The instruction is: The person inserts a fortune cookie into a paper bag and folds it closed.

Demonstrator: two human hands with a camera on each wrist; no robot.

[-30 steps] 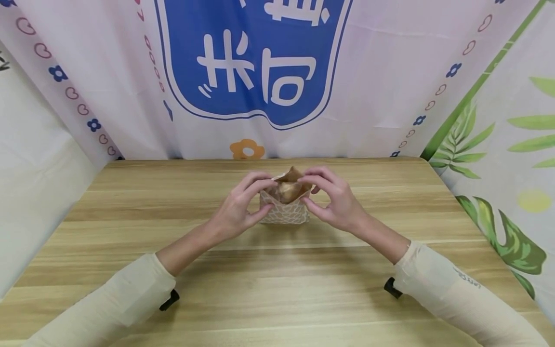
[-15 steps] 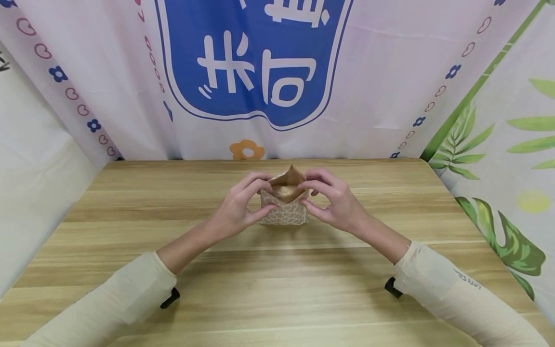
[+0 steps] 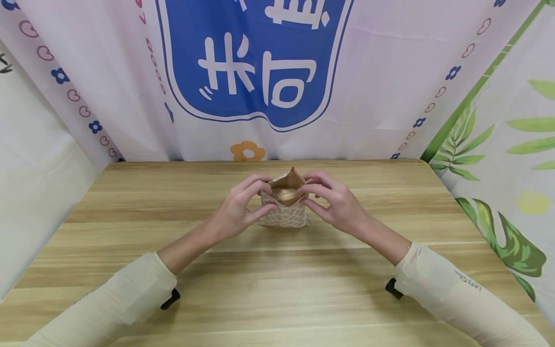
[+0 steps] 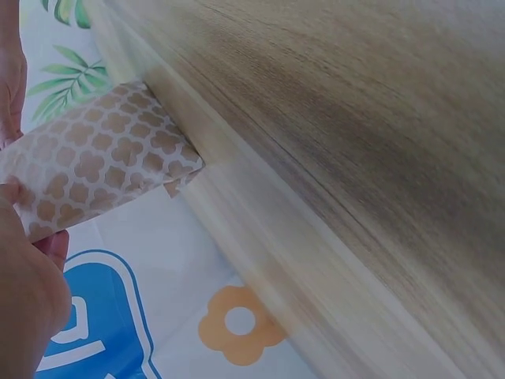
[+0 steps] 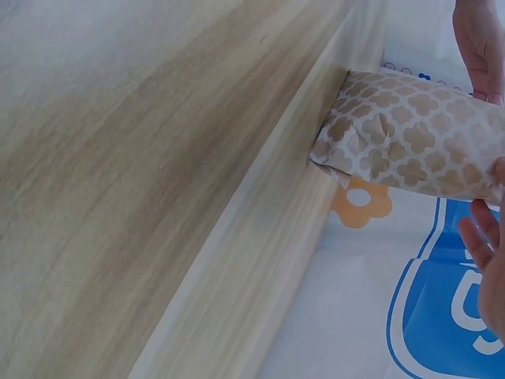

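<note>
A small brown paper bag [image 3: 284, 218] with a white lattice pattern stands upright on the wooden table, its mouth spread at the top. My left hand [image 3: 237, 206] pinches the left side of the rim between thumb and fingers. On the opposite side, my right hand [image 3: 337, 202] grips the rim in the same way. Something pale golden-brown shows down inside the mouth; its kind cannot be made out. Both wrist views show the patterned side of the bag [image 4: 102, 158], with its base on the table.
The wooden table [image 3: 277, 289] reaches back to a white curtain [image 3: 373, 96] with a blue printed sign. A leaf-printed cloth [image 3: 520, 154] hangs along the right side, and a pale cloth [image 3: 39, 168] along the left.
The golden-brown thing inside the bag shows lower in the mouth than a second ago, with more of the inner back wall visible. Both hands stay at the rim, fingers shifting slightly.
</note>
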